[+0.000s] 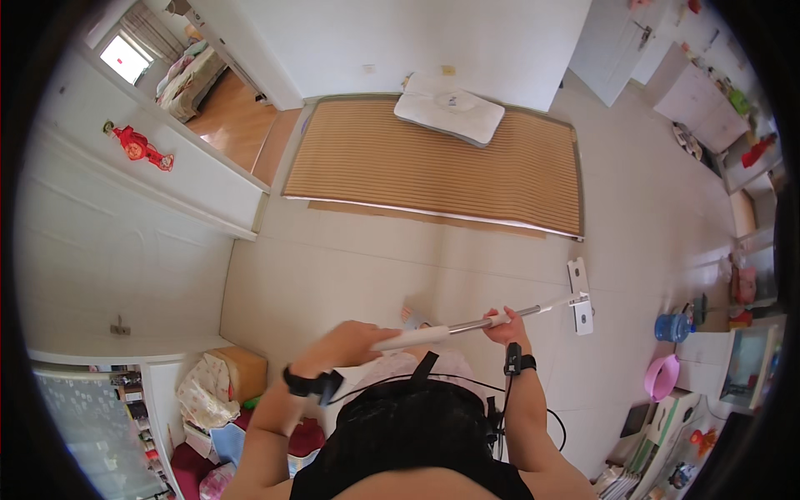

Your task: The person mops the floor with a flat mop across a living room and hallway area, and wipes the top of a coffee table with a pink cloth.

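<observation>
A flat mop with a white and metal handle (469, 326) slants across in front of my body. Its upper white grip is held in my left hand (353, 344), at the end nearest my waist. Farther down the pole, my right hand (507, 326) is wrapped around it. The flat white mop head (580, 297) rests on the pale tiled floor (487, 262) to the right. Both wrists wear black straps with a small device and cable. My slippered foot (414, 315) shows partly beneath the pole.
A striped brown mat (400, 159) lies along the far wall, with a white pillow (450, 109) on it. To the right stand a blue water bottle (672, 327) and a pink basin (661, 377). A cardboard box (247, 372) and bags are at lower left. A doorway (244, 125) opens at upper left.
</observation>
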The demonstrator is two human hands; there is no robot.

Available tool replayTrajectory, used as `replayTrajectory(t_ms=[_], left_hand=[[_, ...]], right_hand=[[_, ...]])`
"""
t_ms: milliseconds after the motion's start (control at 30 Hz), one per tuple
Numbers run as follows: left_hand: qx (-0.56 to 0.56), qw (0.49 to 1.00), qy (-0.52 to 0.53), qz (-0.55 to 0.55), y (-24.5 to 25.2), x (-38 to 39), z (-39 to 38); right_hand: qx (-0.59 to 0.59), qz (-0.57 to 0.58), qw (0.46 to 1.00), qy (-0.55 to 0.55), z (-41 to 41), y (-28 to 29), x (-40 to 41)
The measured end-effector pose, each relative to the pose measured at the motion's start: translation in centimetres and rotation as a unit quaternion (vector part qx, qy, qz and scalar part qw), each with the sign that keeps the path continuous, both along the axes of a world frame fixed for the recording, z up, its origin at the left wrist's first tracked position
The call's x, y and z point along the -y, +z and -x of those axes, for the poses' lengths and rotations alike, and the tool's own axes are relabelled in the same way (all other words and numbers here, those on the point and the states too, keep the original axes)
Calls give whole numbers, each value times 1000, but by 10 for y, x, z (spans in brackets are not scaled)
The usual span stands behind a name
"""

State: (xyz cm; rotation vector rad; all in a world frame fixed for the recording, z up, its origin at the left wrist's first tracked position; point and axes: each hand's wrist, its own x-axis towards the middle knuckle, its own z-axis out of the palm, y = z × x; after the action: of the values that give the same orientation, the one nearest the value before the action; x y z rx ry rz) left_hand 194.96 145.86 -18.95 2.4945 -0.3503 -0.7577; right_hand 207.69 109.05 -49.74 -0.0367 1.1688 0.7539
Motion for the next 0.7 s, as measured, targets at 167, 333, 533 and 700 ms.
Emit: replayTrajectory(t_ms=[167,333,533,700], left_hand=[[-10,996,81,20,88,-133,-3],[73,949,307,-29,191,-208,32],[174,820,537,-97,260,-224,96],[182,767,594,-159,284,-207,120]], right_hand=[[-14,56,998,-39,-12,-44,-111],[34,83,981,173,6,-16,-273],[24,-59,960,273,27,70,-434],[-38,-111,940,321,37,77,-527]])
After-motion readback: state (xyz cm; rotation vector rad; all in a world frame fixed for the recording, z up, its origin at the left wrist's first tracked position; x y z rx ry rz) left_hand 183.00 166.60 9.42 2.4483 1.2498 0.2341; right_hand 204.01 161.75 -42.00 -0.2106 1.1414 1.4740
